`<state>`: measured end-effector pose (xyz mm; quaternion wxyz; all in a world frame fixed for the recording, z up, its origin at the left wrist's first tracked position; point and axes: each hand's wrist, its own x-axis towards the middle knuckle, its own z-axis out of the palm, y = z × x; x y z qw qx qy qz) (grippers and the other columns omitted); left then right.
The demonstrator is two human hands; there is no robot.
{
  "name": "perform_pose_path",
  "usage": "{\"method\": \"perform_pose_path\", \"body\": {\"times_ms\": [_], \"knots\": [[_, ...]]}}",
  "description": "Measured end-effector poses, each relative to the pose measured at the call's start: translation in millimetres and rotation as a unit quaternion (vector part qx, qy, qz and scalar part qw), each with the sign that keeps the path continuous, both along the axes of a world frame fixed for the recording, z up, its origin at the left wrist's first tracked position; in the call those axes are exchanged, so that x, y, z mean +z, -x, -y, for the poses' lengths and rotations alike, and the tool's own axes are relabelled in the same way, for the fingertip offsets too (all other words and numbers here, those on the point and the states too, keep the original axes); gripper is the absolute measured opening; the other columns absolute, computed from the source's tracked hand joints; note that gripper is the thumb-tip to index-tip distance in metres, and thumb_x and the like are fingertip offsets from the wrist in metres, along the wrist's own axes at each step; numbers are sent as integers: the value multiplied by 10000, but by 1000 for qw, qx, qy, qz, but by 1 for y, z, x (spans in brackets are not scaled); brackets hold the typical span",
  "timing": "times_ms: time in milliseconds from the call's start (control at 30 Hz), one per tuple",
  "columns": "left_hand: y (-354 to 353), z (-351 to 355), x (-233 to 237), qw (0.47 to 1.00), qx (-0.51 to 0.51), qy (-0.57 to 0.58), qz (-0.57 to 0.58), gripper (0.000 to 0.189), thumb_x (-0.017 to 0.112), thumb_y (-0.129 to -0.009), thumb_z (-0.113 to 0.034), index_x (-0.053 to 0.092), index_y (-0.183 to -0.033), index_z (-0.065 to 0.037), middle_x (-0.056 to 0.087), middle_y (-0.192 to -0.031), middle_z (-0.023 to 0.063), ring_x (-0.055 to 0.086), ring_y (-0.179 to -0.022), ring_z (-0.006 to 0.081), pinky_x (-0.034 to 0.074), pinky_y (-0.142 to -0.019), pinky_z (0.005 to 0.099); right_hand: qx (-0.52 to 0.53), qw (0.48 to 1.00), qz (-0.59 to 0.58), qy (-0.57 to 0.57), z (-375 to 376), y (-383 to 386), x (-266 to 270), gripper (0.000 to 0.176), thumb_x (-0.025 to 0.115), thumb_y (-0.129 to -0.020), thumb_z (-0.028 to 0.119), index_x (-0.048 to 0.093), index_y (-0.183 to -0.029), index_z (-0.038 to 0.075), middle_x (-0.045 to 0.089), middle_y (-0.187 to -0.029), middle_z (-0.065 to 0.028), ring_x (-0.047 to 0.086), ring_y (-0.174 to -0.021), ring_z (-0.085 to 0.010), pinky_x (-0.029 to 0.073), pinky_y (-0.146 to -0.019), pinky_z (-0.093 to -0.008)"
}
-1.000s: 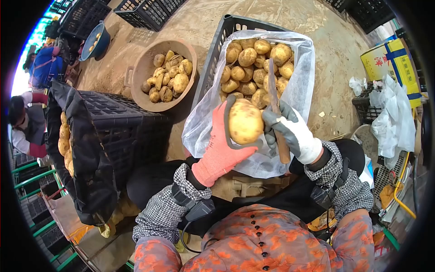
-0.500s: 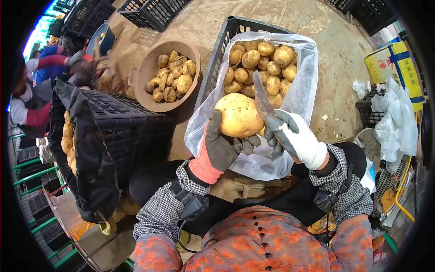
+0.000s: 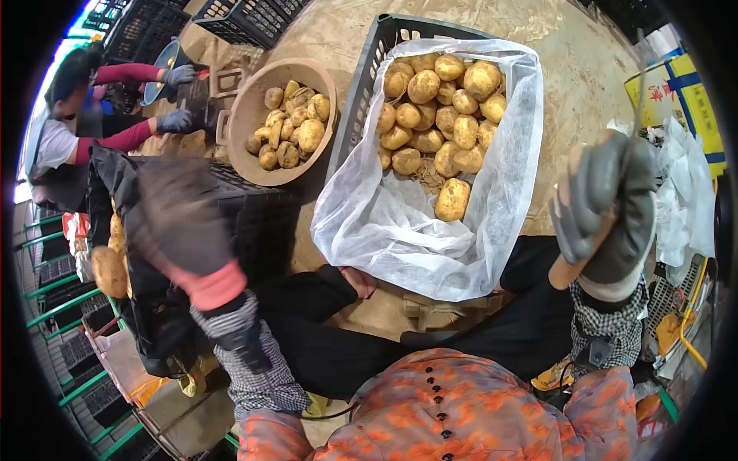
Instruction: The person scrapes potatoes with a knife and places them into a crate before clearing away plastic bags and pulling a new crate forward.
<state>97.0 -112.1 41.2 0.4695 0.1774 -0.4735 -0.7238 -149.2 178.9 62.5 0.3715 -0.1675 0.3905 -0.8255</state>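
My left hand [image 3: 184, 223], in a dark-palmed glove with a coral cuff, is smeared by motion above the black-lined crate [image 3: 157, 307] on the left; its fingers cannot be made out. A large pale potato [image 3: 110, 271] shows past the dark liner, apart from the blurred hand. On the right, my gloved right hand [image 3: 607, 207] is raised and closed around a knife's wooden handle [image 3: 573, 265], the blade pointing up and thinly visible. Between my hands stands a crate with a white liner [image 3: 369, 223], its far part full of potatoes [image 3: 465, 131].
A brown basin [image 3: 231, 142] of potatoes, some cut, stands left of the white-lined crate. Beyond it a co-worker [image 3: 65, 154] reaches out with gloved hands. Clear plastic bags [image 3: 684, 200] and a yellow carton [image 3: 696, 100] are at right. Another black crate [image 3: 250, 23] stands at the back.
My left hand has swung left from the white-lined crate to the black-lined one. The large potato it held is gone from the middle. My right hand has moved right with the knife.
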Motion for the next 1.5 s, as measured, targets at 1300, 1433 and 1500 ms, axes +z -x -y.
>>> {"method": "perform_pose_path", "body": {"times_ms": [1300,1433,1500], "knots": [[97,-107,-71,876,-355,-301,129,616,577,-914,-177,232,-1422,-126,425,-1312,131,505,-1178,246,475,-962,424,204,943,-11,-261,0,-21,-81,383,506,-931,201,488,-1217,-52,592,-836,-49,524,-637,-74,447,-575,-205],[92,-119,-54,912,-346,-174,137,908,693,-741,-41,148,-1460,-149,330,-1387,90,372,-1286,214,376,-1034,375,208,925,-162,-273,9,-29,-81,357,505,-939,348,507,-1019,0,546,-811,-46,517,-631,-74,448,-546,-212],[93,-120,-53,921,-324,-128,172,974,705,-679,9,145,-1461,-144,334,-1379,84,351,-1292,202,343,-1047,350,216,923,-62,-313,14,-27,-63,288,486,-937,279,526,-1003,2,539,-785,-37,497,-607,-72,440,-527,-216]]}}
